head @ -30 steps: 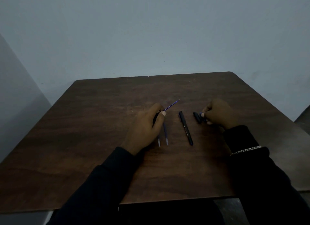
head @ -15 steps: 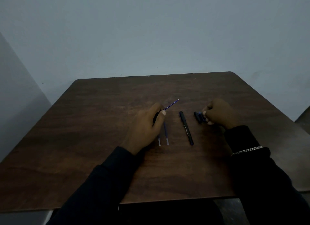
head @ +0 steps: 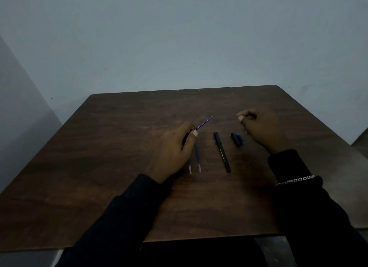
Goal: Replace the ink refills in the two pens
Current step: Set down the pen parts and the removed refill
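Note:
My left hand [head: 171,153] is shut on a dark pen barrel [head: 186,137], and a thin blue refill [head: 205,123] sticks out of it toward the far right. Two spare blue refills [head: 197,157] lie side by side on the brown table [head: 111,151], partly under that hand. A whole black pen [head: 222,152] lies just right of them. Small black and blue pen parts [head: 237,139] rest further right. My right hand [head: 262,127] hovers above and beyond those parts, not touching them. Its fingers are curled together with nothing visible in them.
The table's far edge meets a plain grey wall [head: 179,47]. Its right edge [head: 318,127] runs close to my right forearm, where a metal bracelet [head: 296,180] sits over the dark sleeve. The room is dim.
My right hand has let go of the small black pen parts and lifted up and away to the right. The left hand has stayed still with the barrel and refill.

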Tool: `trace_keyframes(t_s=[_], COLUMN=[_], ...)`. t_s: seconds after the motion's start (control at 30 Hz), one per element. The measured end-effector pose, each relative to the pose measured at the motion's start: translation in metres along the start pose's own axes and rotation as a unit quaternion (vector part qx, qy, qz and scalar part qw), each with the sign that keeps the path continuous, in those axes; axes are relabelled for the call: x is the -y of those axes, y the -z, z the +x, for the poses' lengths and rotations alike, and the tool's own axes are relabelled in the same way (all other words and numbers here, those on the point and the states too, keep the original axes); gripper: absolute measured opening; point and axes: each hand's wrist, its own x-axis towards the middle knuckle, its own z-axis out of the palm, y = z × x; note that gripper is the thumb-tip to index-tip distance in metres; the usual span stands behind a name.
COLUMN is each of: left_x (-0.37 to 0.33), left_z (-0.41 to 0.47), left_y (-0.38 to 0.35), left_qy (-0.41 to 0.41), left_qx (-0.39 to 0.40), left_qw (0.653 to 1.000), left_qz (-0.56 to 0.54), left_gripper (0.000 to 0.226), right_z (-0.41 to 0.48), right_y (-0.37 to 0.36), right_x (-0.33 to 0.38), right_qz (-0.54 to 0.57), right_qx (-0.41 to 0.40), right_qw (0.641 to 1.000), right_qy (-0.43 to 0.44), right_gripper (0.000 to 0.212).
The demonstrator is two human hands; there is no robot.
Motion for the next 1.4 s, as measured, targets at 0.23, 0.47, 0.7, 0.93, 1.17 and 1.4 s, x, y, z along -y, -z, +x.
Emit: trace_keyframes(t_s=[0.23, 0.47, 0.7, 0.93, 1.17, 1.4], left_x=[-0.003, -0.001, -0.003, 0.002, 0.029, 0.061], left_z=[0.000, -0.001, -0.002, -0.002, -0.003, -0.011], left_y=[-0.001, -0.004, -0.004, 0.001, 0.038, 0.066], left_qy=[-0.005, -0.018, -0.035, -0.036, 0.027, 0.093], left_qx=[0.002, 0.016, 0.019, 0.019, -0.048, -0.137], left_qw=[1.000, 1.000, 0.999, 0.998, 0.997, 0.984], left_qz=[-0.018, -0.011, -0.028, -0.041, -0.048, -0.069], left_gripper=[0.019, 0.020, 0.019, 0.019, 0.037, 0.034], right_z=[-0.017, -0.026, -0.028, -0.029, -0.019, -0.006], right_y=[-0.012, -0.028, -0.033, -0.044, -0.046, -0.069], right_x=[0.027, 0.033, 0.033, 0.037, 0.047, 0.081], right_qz=[0.261, 0.306, 0.350, 0.404, 0.462, 0.412], right_qx=[0.132, 0.184, 0.200, 0.180, 0.126, 0.191], right_qw=[0.954, 0.929, 0.912, 0.894, 0.877, 0.890], right_qy=[0.062, 0.099, 0.074, 0.075, 0.045, 0.037], right_gripper=[0.014, 0.016, 0.013, 0.007, 0.009, 0.010])
